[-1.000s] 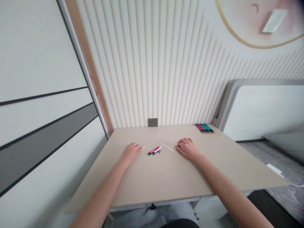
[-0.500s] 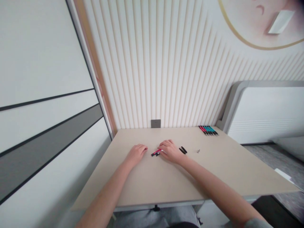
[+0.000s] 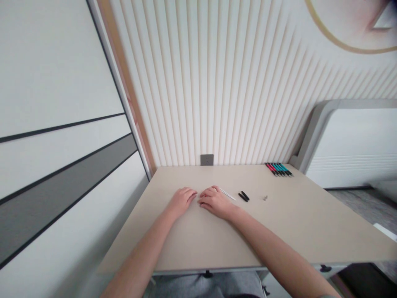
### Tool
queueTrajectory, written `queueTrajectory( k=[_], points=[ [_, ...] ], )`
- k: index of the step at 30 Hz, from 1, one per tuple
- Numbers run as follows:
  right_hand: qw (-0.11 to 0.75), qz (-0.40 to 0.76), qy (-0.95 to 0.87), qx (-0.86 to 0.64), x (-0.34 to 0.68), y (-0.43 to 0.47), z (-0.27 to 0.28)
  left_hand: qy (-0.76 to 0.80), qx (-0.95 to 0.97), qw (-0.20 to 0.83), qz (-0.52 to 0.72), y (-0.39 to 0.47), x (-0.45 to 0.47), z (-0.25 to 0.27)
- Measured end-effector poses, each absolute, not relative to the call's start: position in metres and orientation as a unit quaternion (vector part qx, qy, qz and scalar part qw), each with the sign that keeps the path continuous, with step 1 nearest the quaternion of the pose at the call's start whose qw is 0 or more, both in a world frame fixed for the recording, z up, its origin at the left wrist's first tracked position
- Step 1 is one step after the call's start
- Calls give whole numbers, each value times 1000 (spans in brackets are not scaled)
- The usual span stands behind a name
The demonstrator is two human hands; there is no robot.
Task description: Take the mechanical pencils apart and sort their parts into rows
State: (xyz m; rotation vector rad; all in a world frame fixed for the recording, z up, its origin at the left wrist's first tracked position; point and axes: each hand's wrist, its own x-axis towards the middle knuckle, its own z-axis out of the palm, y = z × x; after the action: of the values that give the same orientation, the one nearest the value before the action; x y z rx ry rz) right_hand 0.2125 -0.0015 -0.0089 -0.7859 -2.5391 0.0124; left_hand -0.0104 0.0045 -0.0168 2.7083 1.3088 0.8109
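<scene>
slender white plastic-looking rod: on the flat beige counter, at two o'clock from the right hand, the nearer; long axis ten to four o'clock; plain, straight, perhaps doubled.
right fingers: bent low over the counter; cannot tell whether they grasp anything.
left hand: at nine o'clock from the right; fingers bunched, any grip hidden.
two short black tubes: three o'clock, beyond the rod.

Soft, even brightness, with diffuse grey shadow low on the cabinet, blurred edges.
</scene>
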Motion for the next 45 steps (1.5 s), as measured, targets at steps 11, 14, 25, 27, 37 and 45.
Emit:
queueTrajectory(
  k=[11, 14, 25, 27, 37, 45],
  points=[
    [562, 377, -650, -347, 221, -3, 1, 412, 872, 11, 262, 6, -11, -16],
    [612, 469, -534, -348, 221, 6, -4, 408, 872, 4, 269, 4, -10, -13],
    [569, 520, -492, -404, 219, 14, -18, 392, 870, -38, 297, 0, -7, -7],
    [568, 515, -499, -404, 219, 14, -18, 388, 871, -39, 299, -1, -6, -6],
    [547, 508, -530, -402, 216, 11, -21, 376, 883, -34, 280, -2, -5, -6],
    [542, 519, -543, -378, 215, 9, -22, 364, 886, -21, 288, -2, -4, -8]
  ],
)
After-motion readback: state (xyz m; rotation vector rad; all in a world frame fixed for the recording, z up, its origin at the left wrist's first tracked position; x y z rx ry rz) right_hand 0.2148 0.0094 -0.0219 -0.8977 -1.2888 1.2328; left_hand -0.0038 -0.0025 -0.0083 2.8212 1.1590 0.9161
